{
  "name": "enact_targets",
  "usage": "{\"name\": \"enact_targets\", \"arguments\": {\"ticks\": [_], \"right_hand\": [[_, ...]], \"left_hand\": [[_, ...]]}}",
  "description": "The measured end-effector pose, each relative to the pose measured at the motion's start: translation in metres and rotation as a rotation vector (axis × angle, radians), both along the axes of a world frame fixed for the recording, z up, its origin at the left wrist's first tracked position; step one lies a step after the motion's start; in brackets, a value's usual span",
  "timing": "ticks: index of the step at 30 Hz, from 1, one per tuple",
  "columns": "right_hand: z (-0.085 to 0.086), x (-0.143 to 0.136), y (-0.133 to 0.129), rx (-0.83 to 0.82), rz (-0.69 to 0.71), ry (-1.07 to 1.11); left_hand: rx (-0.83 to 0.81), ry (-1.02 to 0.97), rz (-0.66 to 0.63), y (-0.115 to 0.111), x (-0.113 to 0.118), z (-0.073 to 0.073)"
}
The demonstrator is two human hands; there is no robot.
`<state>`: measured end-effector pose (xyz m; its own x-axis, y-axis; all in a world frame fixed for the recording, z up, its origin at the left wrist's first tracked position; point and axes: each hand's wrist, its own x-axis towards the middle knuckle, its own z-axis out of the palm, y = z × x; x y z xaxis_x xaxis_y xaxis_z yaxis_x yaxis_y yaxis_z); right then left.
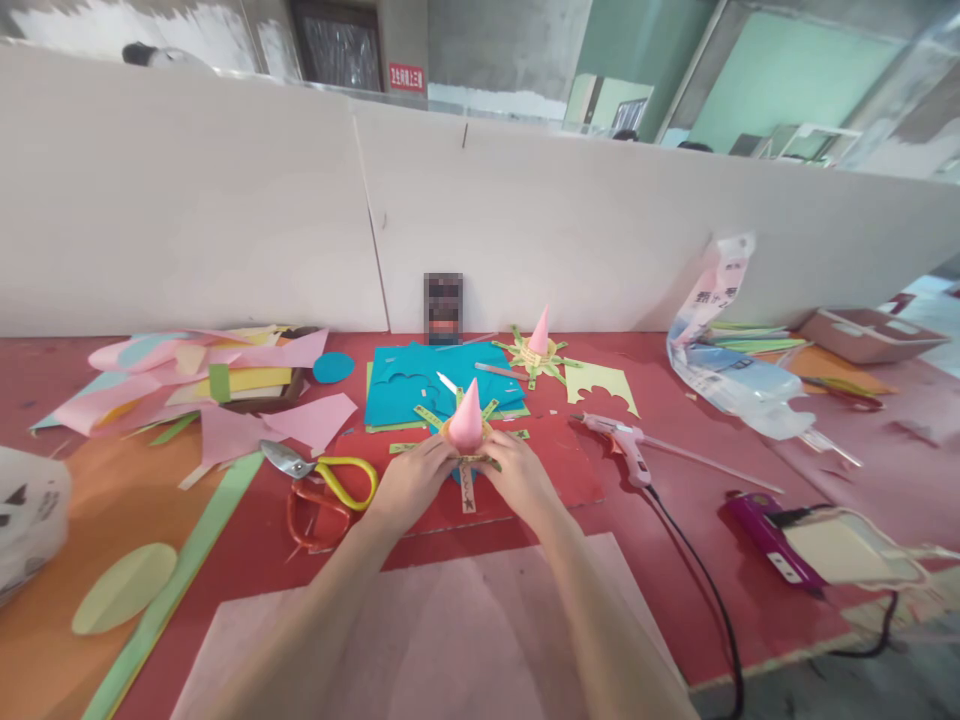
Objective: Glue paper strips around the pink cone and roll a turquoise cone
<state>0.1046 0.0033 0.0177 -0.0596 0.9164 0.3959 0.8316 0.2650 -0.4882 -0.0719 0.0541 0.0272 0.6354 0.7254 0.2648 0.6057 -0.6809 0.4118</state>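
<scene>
Surface (660, 590): red, backed on its far side by a pale upright partition (225, 210). Above the partition: bare wall, a dark doorway (337, 45), a red sign (406, 77) and green wall at right.

Left side: paper scraps (259, 380), orange sheet (45, 650), scissors (345, 482). Centre: blue sheets (397, 390), with a second cone piece (538, 342) behind and to the right. Right side: glue gun (630, 450), plastic bag (720, 370), basket (874, 335), purple power strip (776, 545).

Cone piece (466, 425): pink cone tip up, patterned strips radiating from its base; located between the two hands, just in front of the blue sheets and over a red sheet (559, 470).

Pose: both forearms enter from the near side and converge. Left hand (411, 484) and right hand (526, 482) are backs up, one on each side of the cone base. Left fingers (439, 455) clamped on its left side; right fingers (499, 450) clamped on its right. Fingertip contact partly hidden. One strip projects toward the person between the hands.

Edges: scissor handles just beside the left forearm, the tightest side. Glue gun apart from the right hand, red surface showing between; its black cord (709, 570) runs down to the near edge. Pink sheet (465, 620) lies under the forearms. Surface edge visible at lower right, floor (847, 690) beyond it.
</scene>
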Motion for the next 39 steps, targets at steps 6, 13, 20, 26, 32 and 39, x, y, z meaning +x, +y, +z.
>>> {"name": "enact_targets", "arguments": {"ticks": [6,13,20,26,32,39], "right_hand": [[0.0027,-0.0007,-0.0021,-0.033,0.013,0.071],[0.0039,-0.0018,-0.0028,-0.013,0.012,0.073],[0.0087,-0.0052,-0.0037,0.012,0.045,0.143],[0.0090,-0.0054,-0.0043,0.015,0.042,0.156],[0.0075,-0.0049,-0.0041,0.020,0.044,0.160],[0.0071,-0.0049,-0.0039,0.004,0.043,0.153]], "left_hand": [[0.032,0.004,0.011,0.0000,-0.0003,-0.0003],[0.018,-0.034,-0.040,0.0002,0.0001,-0.0018],[0.010,-0.096,-0.032,0.0007,0.0001,-0.0027],[0.018,-0.049,0.026,0.0005,0.0000,-0.0013],[0.051,-0.049,0.002,0.0013,0.0004,-0.0039],[0.074,-0.062,-0.029,0.0007,0.0010,-0.0022]]}}
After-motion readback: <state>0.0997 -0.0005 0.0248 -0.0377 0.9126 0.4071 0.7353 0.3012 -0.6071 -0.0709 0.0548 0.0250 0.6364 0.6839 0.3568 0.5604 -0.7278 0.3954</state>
